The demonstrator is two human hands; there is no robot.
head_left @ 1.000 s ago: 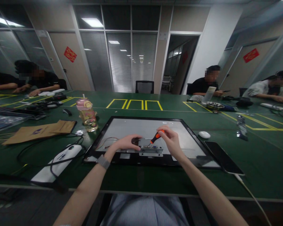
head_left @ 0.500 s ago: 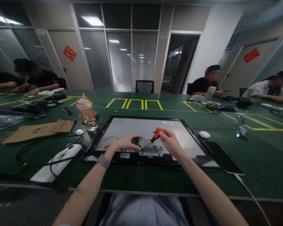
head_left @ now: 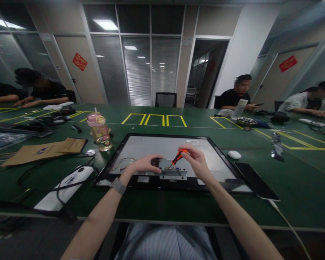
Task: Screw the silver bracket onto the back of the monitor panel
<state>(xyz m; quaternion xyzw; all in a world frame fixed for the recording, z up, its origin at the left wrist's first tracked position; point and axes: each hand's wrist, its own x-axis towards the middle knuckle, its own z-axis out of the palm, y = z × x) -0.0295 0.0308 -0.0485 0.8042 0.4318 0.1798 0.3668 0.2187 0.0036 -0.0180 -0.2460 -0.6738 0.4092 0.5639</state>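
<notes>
A black-framed monitor panel (head_left: pixel 162 144) lies face down on the green table in front of me. A small metal bracket (head_left: pixel 173 173) is mounted near its front edge. My right hand (head_left: pixel 196 162) grips an orange-handled screwdriver (head_left: pixel 176 158), its tip down on the left part of the bracket. My left hand (head_left: pixel 146 164) rests on the panel just left of the bracket, fingers over a dark round part (head_left: pixel 155 162). Thin wires (head_left: pixel 121 162) run across the panel to the left of that hand.
A pink water bottle (head_left: pixel 100 131), brown paper bags (head_left: pixel 43 150) and a white device with black cables (head_left: pixel 66 182) lie to the left. To the right are a white mouse (head_left: pixel 234 154) and a phone (head_left: pixel 256 180). Other people sit at the far left and far right.
My right hand has tilted the screwdriver slightly and shifted a little left; my left hand stays in place on the panel.
</notes>
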